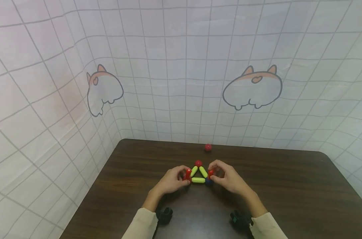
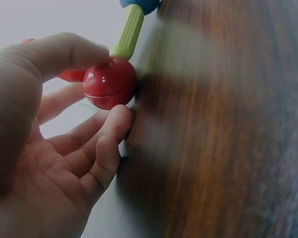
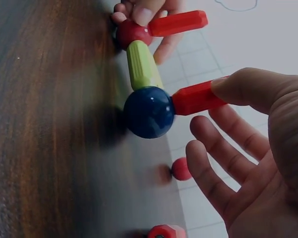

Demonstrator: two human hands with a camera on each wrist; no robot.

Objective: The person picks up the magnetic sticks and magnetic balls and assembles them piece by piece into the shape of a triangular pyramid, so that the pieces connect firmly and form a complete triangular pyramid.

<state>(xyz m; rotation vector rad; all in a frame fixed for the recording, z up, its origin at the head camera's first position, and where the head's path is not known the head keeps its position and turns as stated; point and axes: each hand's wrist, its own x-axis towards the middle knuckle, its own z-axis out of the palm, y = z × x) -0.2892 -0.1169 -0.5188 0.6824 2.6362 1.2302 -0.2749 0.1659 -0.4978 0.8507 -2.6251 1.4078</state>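
Note:
A triangle of yellow-green rods (image 1: 198, 180) and balls lies on the table. Its far corner is a red ball (image 1: 198, 163), its near right corner a blue ball (image 3: 149, 112). My left hand (image 1: 172, 179) holds the near left corner's red ball (image 2: 109, 83), thumb on top and fingertips below. A red rod (image 3: 180, 23) stands up from that ball, beside my left fingers. With thumb and index finger, my right hand (image 1: 227, 177) pinches a second red rod (image 3: 198, 97), which stands on the blue ball. My other right fingers spread loosely beside it.
Beyond the triangle, a loose red ball (image 1: 208, 147) sits near the far edge of the dark wooden table (image 1: 288, 186). A red piece (image 3: 166, 231) with a dark hole in its end shows low in the right wrist view. Gridded curtains (image 1: 181, 73) hang behind.

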